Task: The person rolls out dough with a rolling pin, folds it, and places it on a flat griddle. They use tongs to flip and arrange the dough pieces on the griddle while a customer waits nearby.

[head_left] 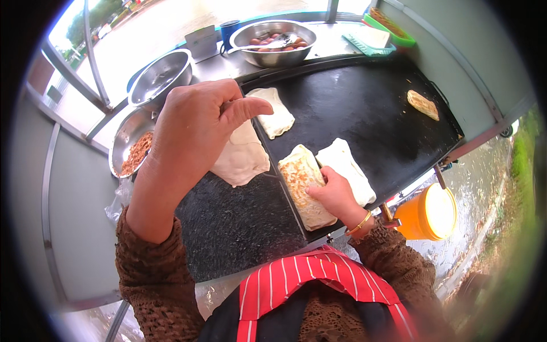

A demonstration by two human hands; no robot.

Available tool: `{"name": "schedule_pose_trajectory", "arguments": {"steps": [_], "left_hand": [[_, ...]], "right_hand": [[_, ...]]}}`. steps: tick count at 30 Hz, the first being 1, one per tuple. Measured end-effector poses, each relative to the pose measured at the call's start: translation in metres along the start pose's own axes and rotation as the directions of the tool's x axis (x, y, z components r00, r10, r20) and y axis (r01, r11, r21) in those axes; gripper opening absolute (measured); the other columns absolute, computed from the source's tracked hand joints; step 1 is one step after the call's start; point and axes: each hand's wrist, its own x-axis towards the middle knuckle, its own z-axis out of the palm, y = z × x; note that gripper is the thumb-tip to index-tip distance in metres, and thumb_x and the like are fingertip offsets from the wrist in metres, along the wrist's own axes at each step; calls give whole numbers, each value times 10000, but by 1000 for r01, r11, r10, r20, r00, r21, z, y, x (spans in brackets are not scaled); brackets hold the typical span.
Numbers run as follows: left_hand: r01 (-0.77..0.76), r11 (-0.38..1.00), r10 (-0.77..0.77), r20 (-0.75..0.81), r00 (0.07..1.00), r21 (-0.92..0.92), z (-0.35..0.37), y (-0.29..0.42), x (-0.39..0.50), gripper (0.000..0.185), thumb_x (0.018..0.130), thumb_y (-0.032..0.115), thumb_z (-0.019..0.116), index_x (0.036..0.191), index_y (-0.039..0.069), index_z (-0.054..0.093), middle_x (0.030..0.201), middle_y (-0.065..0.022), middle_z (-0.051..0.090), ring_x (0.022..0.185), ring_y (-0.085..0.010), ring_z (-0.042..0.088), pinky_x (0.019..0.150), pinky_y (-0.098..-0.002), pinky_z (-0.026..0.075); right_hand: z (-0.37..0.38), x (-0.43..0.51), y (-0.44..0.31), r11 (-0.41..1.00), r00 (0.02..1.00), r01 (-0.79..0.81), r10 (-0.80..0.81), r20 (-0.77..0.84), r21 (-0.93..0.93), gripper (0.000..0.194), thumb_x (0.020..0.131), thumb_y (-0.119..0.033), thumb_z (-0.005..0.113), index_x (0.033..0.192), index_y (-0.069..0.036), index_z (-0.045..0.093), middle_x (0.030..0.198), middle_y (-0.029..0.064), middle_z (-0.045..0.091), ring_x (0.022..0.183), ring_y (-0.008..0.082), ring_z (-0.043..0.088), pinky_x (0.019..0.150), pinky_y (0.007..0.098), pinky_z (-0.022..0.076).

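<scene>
My right hand (337, 194) grips the right edge of a browned stuffed flatbread (301, 184) at the near left of the black griddle (342, 98). Touching that hand on its far side is a pale folded flatbread (346, 171). My left hand (196, 124) is raised over the left side, its thumb bent towards the fingers, whose tips are hidden; whether it holds anything cannot be told. Partly behind it, a pale sheet of filled dough (243, 162) lies on the dark board (239, 231). Another pale flatbread (273, 111) lies at the griddle's far left.
A small browned piece (423, 104) lies at the griddle's right. Behind stand a steel bowl of eggs (273, 55) with a ladle and a blue mug (230, 34). Steel bowls (162, 79), one with crumbly filling (139, 154), are at left. An orange bucket (427, 213) is below right.
</scene>
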Motion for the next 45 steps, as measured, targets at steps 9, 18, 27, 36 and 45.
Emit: {"name": "schedule_pose_trajectory", "arguments": {"steps": [9, 18, 27, 36, 45], "left_hand": [[-39, 995, 39, 4, 999, -94, 10, 42, 3, 332, 876, 322, 796, 814, 10, 703, 589, -59, 557, 515, -129, 472, 509, -286, 382], [-13, 973, 38, 102, 994, -232, 38, 89, -9, 310, 882, 287, 796, 799, 4, 701, 624, -81, 548, 539, -125, 456, 510, -296, 374], [290, 927, -215, 299, 930, -237, 80, 68, 13, 383, 966, 329, 705, 796, -15, 685, 590, -51, 498, 578, -74, 438, 524, -292, 373], [497, 836, -293, 575, 764, -234, 185, 5, 7, 641, 949, 555, 677, 776, -61, 657, 662, -129, 601, 606, -200, 532, 617, -386, 465], [330, 942, -228, 615, 754, -56, 235, -1, -9, 571, 1002, 466, 591, 868, -77, 706, 795, -177, 711, 804, -341, 686, 753, -431, 509]], "right_hand": [[-109, 51, 16, 813, 989, -133, 70, 131, 568, 317, 803, 72, 758, 1096, 49, 637, 1004, 136, 714, 893, 228, 709, 800, 365, 594], [-150, 51, 50, 879, 817, 301, -438, -376, -369, 601, 786, -107, 791, 1344, -21, 585, 1274, 174, 654, 1231, 328, 608, 1048, 371, 478], [-48, -32, 23, 498, 785, -412, -230, 575, 763, 409, 865, 30, 748, 1259, 18, 639, 1122, 91, 735, 988, 172, 716, 904, 318, 579], [-38, -57, 22, 453, 859, -477, 59, 508, 753, 338, 886, 9, 705, 1210, 38, 612, 1093, 128, 717, 911, 219, 733, 735, 331, 625], [-35, -66, 12, 519, 839, -531, 208, 503, 671, 396, 879, -41, 674, 1246, 68, 571, 1114, 176, 694, 876, 270, 747, 679, 329, 619]]}}
